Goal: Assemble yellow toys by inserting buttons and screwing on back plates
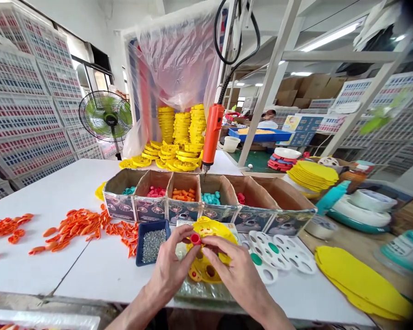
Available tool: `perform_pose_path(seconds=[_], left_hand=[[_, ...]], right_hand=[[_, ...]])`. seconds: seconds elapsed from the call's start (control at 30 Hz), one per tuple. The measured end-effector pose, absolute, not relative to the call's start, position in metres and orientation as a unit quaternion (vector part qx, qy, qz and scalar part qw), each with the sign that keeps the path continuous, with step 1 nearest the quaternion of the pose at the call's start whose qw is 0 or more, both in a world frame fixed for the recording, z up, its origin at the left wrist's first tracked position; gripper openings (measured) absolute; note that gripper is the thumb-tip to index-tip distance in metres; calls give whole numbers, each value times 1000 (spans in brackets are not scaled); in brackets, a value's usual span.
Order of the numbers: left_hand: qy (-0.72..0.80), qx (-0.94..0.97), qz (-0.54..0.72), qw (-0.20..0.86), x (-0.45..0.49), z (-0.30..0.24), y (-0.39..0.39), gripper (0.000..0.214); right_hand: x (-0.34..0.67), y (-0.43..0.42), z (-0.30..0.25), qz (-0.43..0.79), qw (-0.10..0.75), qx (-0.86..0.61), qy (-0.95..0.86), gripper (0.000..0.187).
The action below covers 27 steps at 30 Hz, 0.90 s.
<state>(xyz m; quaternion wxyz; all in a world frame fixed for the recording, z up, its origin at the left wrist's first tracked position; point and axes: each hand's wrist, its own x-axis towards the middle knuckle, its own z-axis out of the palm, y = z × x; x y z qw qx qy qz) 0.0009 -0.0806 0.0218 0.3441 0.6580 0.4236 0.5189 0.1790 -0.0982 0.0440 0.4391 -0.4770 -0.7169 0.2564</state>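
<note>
Tabletop: left hand and right hand pinch red cup, partly hiding yellow disc.

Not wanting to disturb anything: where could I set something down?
The white table is bare behind the orange pieces, left of the bins, and between those pieces and its front edge. Crowded around the hands: blue tray, yellow part, white discs.

We see smooth, glossy plastic on the yellow plate and the pink cup, shiny metal in the small fasteners, crinkled clear film in the hanging sheet, matt brown cardboard inside the bins, and a smooth table
</note>
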Motion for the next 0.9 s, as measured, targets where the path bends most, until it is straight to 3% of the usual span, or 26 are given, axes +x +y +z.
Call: perform_pose_path(seconds=[0.23, 0.33, 0.53, 0.77, 0.9], left_hand=[[410, 729, 489, 248, 3, 10, -79, 54], [410, 746, 483, 204, 2, 8, -76, 54], [454, 753, 442, 178, -8, 9, -74, 52], [433, 782, 389, 222, -16, -9, -78, 85], [441, 769, 387, 253, -14, -12, -78, 82]], right_hand=[[170, -96, 47, 171, 452, -475, -736, 15], [168, -92, 46, 135, 447, -479, -743, 8], [193, -72, 50, 133, 419, -509, -740, 15], [194, -56, 47, 144, 331, -500, -787, 13], [196, -54, 40, 127, 334, -492, -794, 15]])
